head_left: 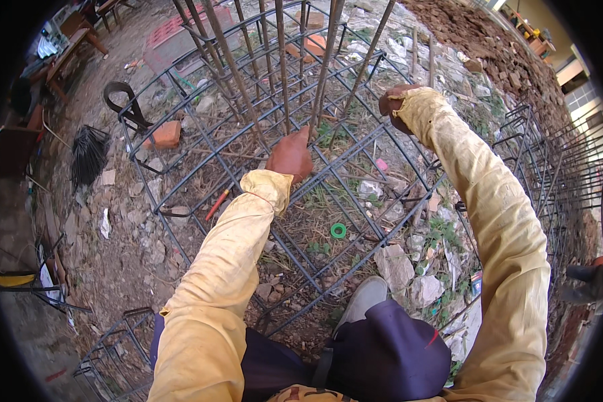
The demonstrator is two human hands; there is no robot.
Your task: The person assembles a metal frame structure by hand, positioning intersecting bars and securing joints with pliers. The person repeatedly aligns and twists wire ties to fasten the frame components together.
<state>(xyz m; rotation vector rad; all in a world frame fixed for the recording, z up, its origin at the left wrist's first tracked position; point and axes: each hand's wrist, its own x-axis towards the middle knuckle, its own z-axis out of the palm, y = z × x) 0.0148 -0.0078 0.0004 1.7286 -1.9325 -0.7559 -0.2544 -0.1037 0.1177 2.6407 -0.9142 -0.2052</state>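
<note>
A mat of crossed steel rebar (321, 273) spreads before me above rubble, with several upright bars (285, 74) rising from its far half. At the foot of these uprights my left hand (291, 157) is closed against the bars. Its fingertips are hidden, so what it grips does not show. My right hand (398, 108) is curled closed above the mat's right side, with any held thing too small to make out. Just left of my left wrist is a red-handled tool (218, 204), its far end not clear. A green ring (338, 230) lies below the mat.
A bundle of black wire (89, 155) and a black strap loop (126, 107) lie left. Bricks (164, 135) and broken stones (395, 269) litter the ground. More rebar cages (526, 144) stand at right, with another (124, 348) at lower left. My shoe (366, 299) is by the near edge.
</note>
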